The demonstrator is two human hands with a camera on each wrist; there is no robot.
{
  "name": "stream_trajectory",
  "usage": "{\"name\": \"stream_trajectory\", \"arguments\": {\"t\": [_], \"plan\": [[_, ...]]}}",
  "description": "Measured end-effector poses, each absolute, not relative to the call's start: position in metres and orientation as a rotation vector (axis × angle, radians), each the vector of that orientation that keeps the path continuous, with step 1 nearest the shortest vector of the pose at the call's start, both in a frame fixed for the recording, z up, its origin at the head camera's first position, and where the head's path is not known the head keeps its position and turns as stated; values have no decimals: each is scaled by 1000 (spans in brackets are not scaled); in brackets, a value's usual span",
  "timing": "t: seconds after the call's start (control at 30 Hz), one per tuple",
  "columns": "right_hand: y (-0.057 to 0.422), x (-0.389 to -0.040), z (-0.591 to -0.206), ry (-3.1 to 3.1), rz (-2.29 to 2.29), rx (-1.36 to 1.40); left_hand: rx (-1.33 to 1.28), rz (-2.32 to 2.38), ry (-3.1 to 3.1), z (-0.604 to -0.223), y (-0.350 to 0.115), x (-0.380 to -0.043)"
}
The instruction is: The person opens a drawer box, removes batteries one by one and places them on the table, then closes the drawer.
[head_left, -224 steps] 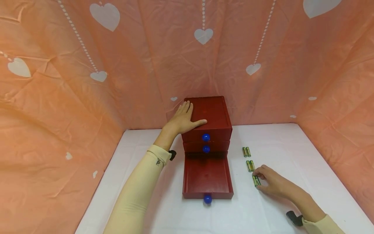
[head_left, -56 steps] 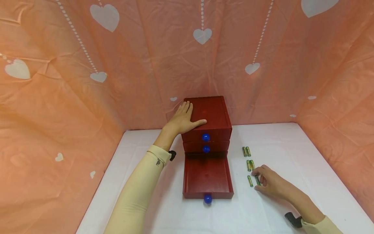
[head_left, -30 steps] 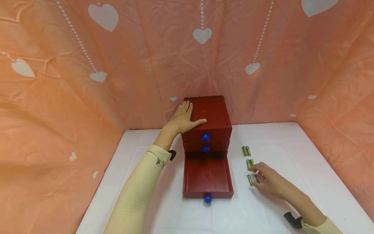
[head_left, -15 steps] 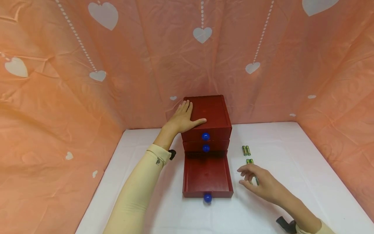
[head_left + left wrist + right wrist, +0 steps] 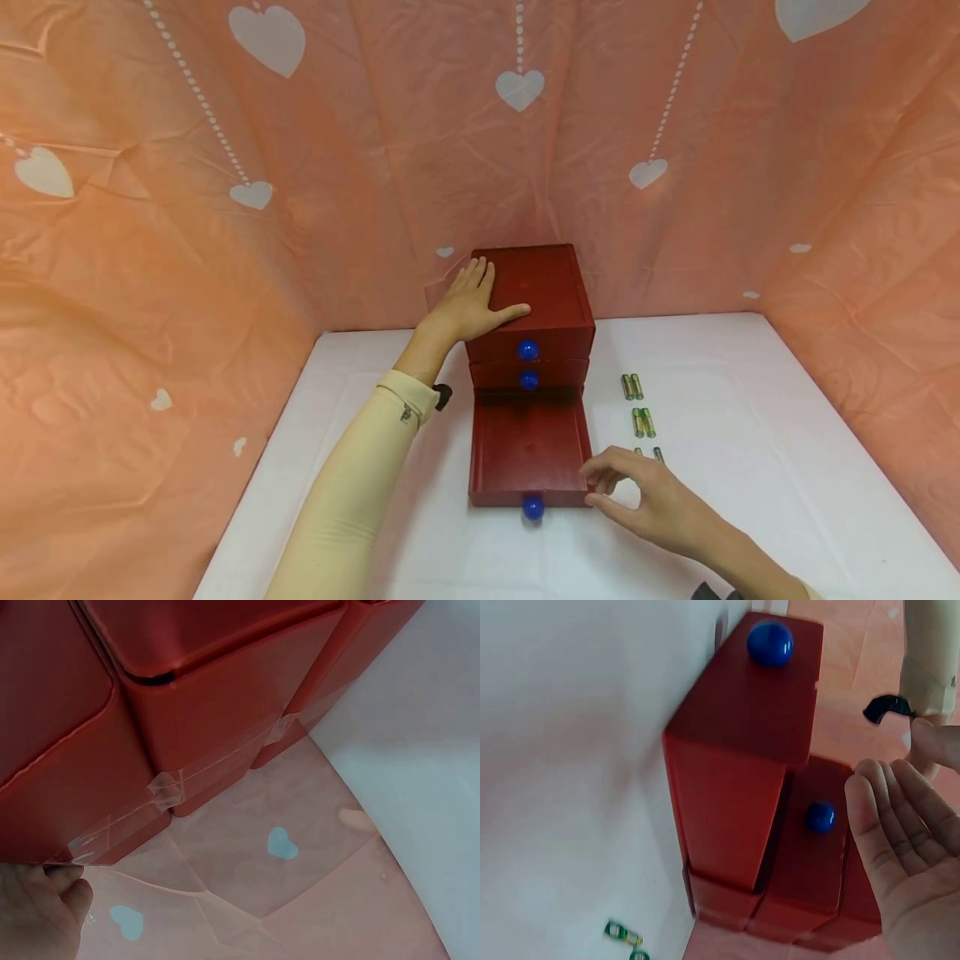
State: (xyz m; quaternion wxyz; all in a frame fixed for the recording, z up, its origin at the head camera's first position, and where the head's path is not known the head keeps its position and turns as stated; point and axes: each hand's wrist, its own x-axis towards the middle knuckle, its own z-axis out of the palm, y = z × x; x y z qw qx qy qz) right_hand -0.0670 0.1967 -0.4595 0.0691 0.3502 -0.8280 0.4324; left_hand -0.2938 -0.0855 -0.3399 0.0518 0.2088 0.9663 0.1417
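Observation:
My left hand (image 5: 467, 310) lies spread on top of a dark red cabinet (image 5: 536, 283) of stacked drawers, near its left edge. The bottom drawer (image 5: 528, 454) is pulled out, and no contents show in it. At that drawer's front right corner is my right hand (image 5: 645, 498), fingers gently bent, nothing visible in its grasp; whether it touches the rim I cannot tell. Its palm and extended fingers (image 5: 911, 817) show in the right wrist view. Right of the drawer lie green batteries: a back pair (image 5: 632, 387), a middle pair (image 5: 643, 422), and two front batteries (image 5: 658, 455) set apart, partly hidden by the hand.
Blue round knobs (image 5: 528, 350) stick out from the drawer fronts. The cabinet stands on a white tabletop (image 5: 360, 433), with orange heart-printed cloth (image 5: 390, 167) behind and at both sides. Clear tape (image 5: 169, 787) runs along the cabinet's side.
The front two batteries, side by side at first, were spread apart. My right hand then left them and moved left to the open drawer's corner. My left hand stayed put.

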Motion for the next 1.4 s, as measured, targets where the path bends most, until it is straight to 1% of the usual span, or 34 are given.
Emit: {"name": "stream_trajectory", "arguments": {"t": [0.2,0.43,0.8,0.9,1.13,1.4], "plan": [[184,-60,-465,-2408,1367,1179,631,422,2943,-341,-85,-295],[175,-53,-470,-2583,1529,1157,610,421,2936,-342,-85,-296],[164,-50,-486,-2654,1715,1223,631,421,2946,-342,-86,-296],[161,-49,-491,-2700,1798,1175,627,432,2942,-342,-86,-296],[154,-48,-499,-2829,2060,878,627,435,2944,-341,-86,-295],[151,-47,-509,-2856,2223,659,620,428,2938,-341,-86,-295]]}}
